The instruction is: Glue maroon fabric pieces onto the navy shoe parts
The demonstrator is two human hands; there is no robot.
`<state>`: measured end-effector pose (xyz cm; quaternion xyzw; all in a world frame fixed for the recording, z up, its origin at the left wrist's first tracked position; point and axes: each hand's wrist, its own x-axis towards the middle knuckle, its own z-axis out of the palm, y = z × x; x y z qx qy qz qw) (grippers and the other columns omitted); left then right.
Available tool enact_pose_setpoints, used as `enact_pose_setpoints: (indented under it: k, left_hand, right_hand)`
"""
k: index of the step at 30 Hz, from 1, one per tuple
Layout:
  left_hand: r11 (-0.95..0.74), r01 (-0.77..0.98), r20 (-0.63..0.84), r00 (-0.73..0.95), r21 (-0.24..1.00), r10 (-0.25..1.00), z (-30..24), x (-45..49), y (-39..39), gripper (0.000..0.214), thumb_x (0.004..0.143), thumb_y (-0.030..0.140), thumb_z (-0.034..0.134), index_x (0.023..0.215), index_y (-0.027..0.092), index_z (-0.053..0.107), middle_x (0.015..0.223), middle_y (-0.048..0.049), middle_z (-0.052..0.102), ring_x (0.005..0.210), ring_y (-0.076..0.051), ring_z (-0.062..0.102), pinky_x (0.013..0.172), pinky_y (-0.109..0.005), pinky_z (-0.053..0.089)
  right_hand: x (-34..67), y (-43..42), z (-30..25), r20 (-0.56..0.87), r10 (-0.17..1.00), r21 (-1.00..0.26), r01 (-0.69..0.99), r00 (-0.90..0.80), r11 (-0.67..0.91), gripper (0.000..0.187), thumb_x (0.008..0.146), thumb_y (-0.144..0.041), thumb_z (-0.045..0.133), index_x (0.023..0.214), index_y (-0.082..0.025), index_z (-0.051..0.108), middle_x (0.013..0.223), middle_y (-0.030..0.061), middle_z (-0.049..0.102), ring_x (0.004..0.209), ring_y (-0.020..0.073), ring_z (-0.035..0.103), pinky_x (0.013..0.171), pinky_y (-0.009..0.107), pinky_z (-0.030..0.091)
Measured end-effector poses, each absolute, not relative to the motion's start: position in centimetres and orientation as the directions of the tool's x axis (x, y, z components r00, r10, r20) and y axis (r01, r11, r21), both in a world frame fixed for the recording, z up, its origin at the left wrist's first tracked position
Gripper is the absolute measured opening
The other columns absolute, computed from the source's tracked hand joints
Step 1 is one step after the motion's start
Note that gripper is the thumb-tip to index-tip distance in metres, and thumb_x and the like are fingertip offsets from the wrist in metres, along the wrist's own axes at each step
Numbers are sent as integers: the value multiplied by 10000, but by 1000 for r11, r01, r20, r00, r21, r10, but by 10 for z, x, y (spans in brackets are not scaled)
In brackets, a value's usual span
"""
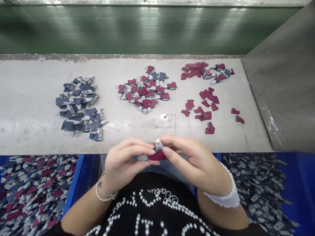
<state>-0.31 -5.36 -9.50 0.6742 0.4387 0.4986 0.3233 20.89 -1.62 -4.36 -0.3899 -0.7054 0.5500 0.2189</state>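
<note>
Both my hands meet at the near edge of the grey worktable [29, 131]. My left hand [124, 162] and my right hand [193, 162] pinch one small piece [157, 153] between their fingertips; it is dark red with a grey tab sticking up. A pile of blue-grey pieces [78, 106] lies on the table at the left. In the middle lies a pile of joined red and grey pieces [146, 90]. Loose red pieces [205, 108] are scattered at the right, and a further red heap [201, 70] lies behind them.
A small clear glue blob or cap [162, 119] sits just beyond my hands. Blue bins flank my lap: the left one [27, 193] holds mixed red and grey scraps, the right one [263, 186] grey scraps. A green conveyor belt [137, 29] runs behind the table; a metal panel [283, 85] slants at right.
</note>
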Motion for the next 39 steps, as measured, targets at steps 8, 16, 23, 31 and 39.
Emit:
enact_pose_setpoints:
  k: [8, 16, 23, 31, 39]
  left_hand:
    - [-404, 298, 398, 83, 865, 914, -94, 0, -56, 314, 721, 145, 874, 989, 252, 748, 938, -15, 764, 825, -168, 739, 745, -270, 640]
    - [-156, 434, 142, 64, 887, 988, -88, 8, -56, 219, 798, 217, 813, 982, 218, 694, 854, -11, 748, 739, -157, 720, 705, -256, 608]
    - [-138, 279, 120, 80, 950, 990, -86, 5, -58, 199, 754, 170, 829, 754, 213, 635, 677, 20, 660, 607, -137, 611, 564, -254, 513]
    - [57, 115, -73, 145, 992, 987, -85, 6, -51, 203, 731, 166, 839, 741, 202, 640, 720, 4, 665, 679, -152, 635, 646, -265, 558]
    - [231, 68, -237, 102, 971, 966, -88, 9, -58, 300, 713, 244, 853, 667, 167, 567, 660, 23, 605, 651, -125, 571, 632, -235, 495]
  right_hand:
    - [202, -25, -47, -44, 792, -917, 339, -609, 210, 143, 1024, -185, 485, 1145, -219, 555, 895, 12, 660, 772, 170, 621, 704, 315, 519]
    - [198, -26, -50, -20, 802, -794, 497, -597, 350, 332, 989, -71, 440, 1251, -215, 583, 966, 62, 674, 892, 232, 622, 757, 382, 547]
    - [205, -32, -42, 52, 715, -732, 460, -697, 502, 402, 992, -47, 411, 1350, -160, 557, 962, 78, 684, 831, 238, 568, 703, 385, 528]
    - [206, -28, -43, 80, 699, -749, 420, -710, 512, 416, 1005, -75, 438, 1402, -161, 529, 943, 73, 660, 815, 229, 538, 703, 377, 506]
    - [190, -30, -53, 49, 749, -770, 453, -660, 449, 390, 1000, -106, 411, 1327, -200, 602, 879, 63, 654, 806, 250, 559, 712, 412, 519]
